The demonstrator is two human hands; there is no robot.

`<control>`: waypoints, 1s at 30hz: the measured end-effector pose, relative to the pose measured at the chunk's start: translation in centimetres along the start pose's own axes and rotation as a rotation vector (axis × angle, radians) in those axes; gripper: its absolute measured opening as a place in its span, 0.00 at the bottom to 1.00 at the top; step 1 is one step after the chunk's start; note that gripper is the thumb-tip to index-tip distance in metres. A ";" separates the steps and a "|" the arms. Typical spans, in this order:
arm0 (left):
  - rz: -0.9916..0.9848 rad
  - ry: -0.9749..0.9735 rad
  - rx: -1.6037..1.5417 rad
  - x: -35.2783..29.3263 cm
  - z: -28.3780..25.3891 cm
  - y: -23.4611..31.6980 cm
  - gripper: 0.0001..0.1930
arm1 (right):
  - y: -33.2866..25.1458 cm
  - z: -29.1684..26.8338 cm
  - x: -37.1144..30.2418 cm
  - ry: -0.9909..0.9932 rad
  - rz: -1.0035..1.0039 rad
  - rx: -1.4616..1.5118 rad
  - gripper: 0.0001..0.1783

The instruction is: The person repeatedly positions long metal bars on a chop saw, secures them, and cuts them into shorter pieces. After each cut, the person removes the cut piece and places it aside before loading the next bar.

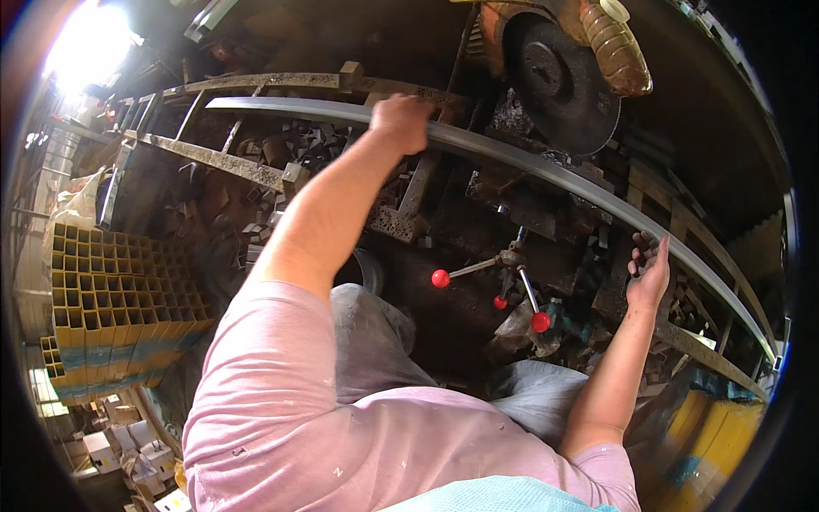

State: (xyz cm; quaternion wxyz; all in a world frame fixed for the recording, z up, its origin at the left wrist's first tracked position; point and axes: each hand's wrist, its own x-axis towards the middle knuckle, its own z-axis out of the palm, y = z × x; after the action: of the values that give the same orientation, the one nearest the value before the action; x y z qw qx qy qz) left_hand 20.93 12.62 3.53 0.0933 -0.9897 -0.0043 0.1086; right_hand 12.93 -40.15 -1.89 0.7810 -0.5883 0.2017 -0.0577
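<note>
A long grey metal bar point(537, 165) runs across the saw bench from the far left to the right, looking curved through the lens. My left hand point(401, 124) is closed over it left of the blade, blurred a little by motion, with its fingers partly hidden. My right hand point(650, 271) is beside the bar's right part, palm turned inward, fingers apart and loosely bent; whether it touches the bar I cannot tell. Behind the bar stands a large dark round saw blade point(559, 85). A three-armed handle with red knobs point(509, 256) sits between my hands, nearer my body.
A plastic bottle point(618, 51) of brownish liquid hangs beside the blade. Metal rack rails point(209, 154) stretch to the left, with cut offcuts point(316, 145) heaped between them. Stacked yellow square tubes point(128, 316) stand at left; more yellow tubes point(717, 435) lie at lower right.
</note>
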 end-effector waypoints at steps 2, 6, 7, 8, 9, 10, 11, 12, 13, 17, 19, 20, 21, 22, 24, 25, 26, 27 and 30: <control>-0.042 0.044 -0.023 0.2 0.8 -4.6 0.31 | -0.1 -0.4 -0.5 0.003 -0.019 -0.006 0.28; -0.317 0.098 0.085 0.6 4.4 -16.8 0.20 | -0.7 -0.9 -1.7 0.001 -0.053 -0.076 0.28; -0.492 0.016 0.200 1.1 6.1 -20.5 0.17 | -0.9 -0.7 -2.1 -0.008 -0.061 -0.088 0.28; -0.566 0.093 0.255 0.7 6.6 -21.5 0.16 | -1.3 -1.2 -2.6 0.007 -0.076 -0.104 0.28; -0.597 0.140 0.299 0.0 6.2 -21.0 0.18 | -1.4 -1.6 -2.7 0.004 -0.087 -0.114 0.28; -0.521 0.097 0.302 0.4 5.5 -20.1 0.19 | -1.6 -2.3 -2.6 -0.001 -0.098 -0.124 0.29; -0.450 0.044 0.308 0.3 4.7 -18.5 0.21 | -1.6 -2.9 -2.9 -0.011 -0.099 -0.138 0.29; -0.198 -0.015 0.305 0.6 5.1 -17.6 0.22 | -1.7 -2.9 -3.0 0.015 -0.082 -0.144 0.29; -0.085 0.016 0.272 0.2 4.1 -13.6 0.20 | -1.7 -3.2 -3.0 0.025 -0.078 -0.149 0.30; 0.211 0.163 0.065 -0.9 1.2 -0.6 0.23 | -1.2 -3.0 -2.7 0.006 -0.065 -0.157 0.29; 0.176 0.127 0.020 -0.8 1.1 2.3 0.26 | -0.7 -2.5 -2.5 -0.033 -0.078 -0.194 0.29; 0.146 0.214 0.013 -0.4 2.4 2.3 0.27 | -0.6 -2.1 -2.4 -0.051 -0.078 -0.214 0.29; 0.115 0.207 -0.033 -0.6 1.4 2.4 0.27 | -0.5 -2.1 -2.6 -0.049 -0.079 -0.233 0.29; 0.106 0.152 -0.028 -0.4 0.6 2.3 0.27 | -0.2 -2.1 -2.4 -0.054 -0.086 -0.240 0.28; 0.093 0.085 -0.019 -0.4 0.3 1.8 0.28 | -0.2 -2.1 -2.3 -0.056 -0.098 -0.265 0.28; 0.086 0.074 -0.007 -0.4 0.2 1.2 0.27 | 0.0 -2.0 -2.3 -0.052 -0.105 -0.276 0.28; 0.077 0.063 0.000 -0.3 0.2 0.6 0.27 | 0.0 -1.8 -2.2 -0.054 -0.102 -0.288 0.28; 0.059 0.077 0.014 -0.1 0.6 -0.4 0.27 | -0.1 -1.9 -2.2 -0.051 -0.099 -0.300 0.28; -0.020 0.089 0.039 0.3 1.9 -5.7 0.25 | -0.3 -2.2 -2.6 -0.036 -0.094 -0.352 0.28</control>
State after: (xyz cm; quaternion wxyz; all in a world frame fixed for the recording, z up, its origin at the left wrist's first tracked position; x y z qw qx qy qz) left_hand 20.87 18.63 2.68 0.1137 -0.9914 -0.0081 0.0637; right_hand 9.71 -41.38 -1.48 0.6659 -0.7256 0.1669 -0.0472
